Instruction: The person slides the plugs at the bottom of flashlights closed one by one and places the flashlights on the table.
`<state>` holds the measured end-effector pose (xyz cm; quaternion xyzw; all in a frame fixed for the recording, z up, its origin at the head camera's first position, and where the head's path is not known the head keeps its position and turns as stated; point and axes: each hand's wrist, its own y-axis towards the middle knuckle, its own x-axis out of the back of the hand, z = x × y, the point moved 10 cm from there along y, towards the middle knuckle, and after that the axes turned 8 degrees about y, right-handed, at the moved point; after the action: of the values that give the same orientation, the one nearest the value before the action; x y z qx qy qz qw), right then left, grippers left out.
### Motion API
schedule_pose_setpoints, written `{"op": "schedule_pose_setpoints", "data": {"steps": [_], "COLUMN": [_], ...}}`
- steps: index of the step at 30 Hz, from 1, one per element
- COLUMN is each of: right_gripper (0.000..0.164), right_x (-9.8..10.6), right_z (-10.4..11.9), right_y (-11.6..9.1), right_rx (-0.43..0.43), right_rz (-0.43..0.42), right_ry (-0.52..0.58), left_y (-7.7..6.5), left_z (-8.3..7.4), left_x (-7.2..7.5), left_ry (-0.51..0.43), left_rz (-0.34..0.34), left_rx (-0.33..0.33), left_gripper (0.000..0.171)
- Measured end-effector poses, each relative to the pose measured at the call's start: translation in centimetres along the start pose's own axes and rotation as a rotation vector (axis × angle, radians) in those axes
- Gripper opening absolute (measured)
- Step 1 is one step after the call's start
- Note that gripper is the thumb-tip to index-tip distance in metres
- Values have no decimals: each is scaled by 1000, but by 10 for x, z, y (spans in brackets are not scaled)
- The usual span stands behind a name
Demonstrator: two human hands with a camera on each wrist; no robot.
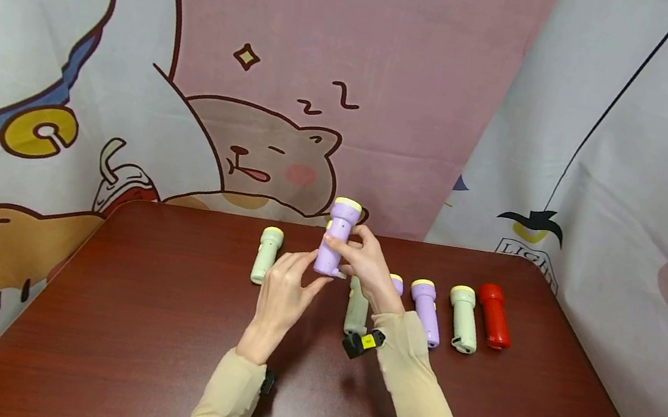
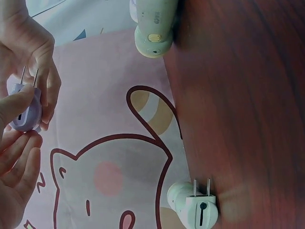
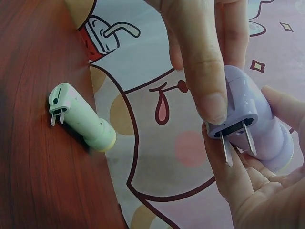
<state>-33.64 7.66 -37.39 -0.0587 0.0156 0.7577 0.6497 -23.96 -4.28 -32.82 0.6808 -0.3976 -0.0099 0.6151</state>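
A purple flashlight [image 1: 335, 237] with a pale yellow rim is held up above the far part of the table, lens end upward. Around its body my right hand [image 1: 369, 267] has its fingers and thumb curled. My left hand [image 1: 281, 296] pinches the tail end, its thumb beside the plug. Two metal prongs [image 3: 237, 143] stick out from that end in the right wrist view. To the left on the table, a pale green flashlight [image 1: 267, 255] stands apart from both hands; its prongs also stick out, as the left wrist view shows.
Right of the hands, a pale green flashlight [image 1: 358, 310], a partly hidden purple one [image 1: 396, 284], another purple flashlight [image 1: 425, 312], a pale green one [image 1: 463, 319] and a red flashlight [image 1: 495, 315] form a row on the brown table [image 1: 120, 320]. Behind hangs a cartoon-printed cloth [image 1: 422, 90].
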Motion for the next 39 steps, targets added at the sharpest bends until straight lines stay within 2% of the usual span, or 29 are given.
{"op": "schedule_pose_setpoints", "data": {"steps": [19,39], "right_gripper": [48,46], "right_x": [-5,-7], "right_z": [1,2], "right_y": [-1,-2], "right_rx": [-2,-9], "right_rz": [17,40], "right_ry": [-12,-13], "left_y": [0,1], "left_z": [2,2], "left_x": [2,3], "left_ry": [8,-19], "left_rz": [-6,23], "left_rx": [-20,-39], "left_gripper": [44,39]}}
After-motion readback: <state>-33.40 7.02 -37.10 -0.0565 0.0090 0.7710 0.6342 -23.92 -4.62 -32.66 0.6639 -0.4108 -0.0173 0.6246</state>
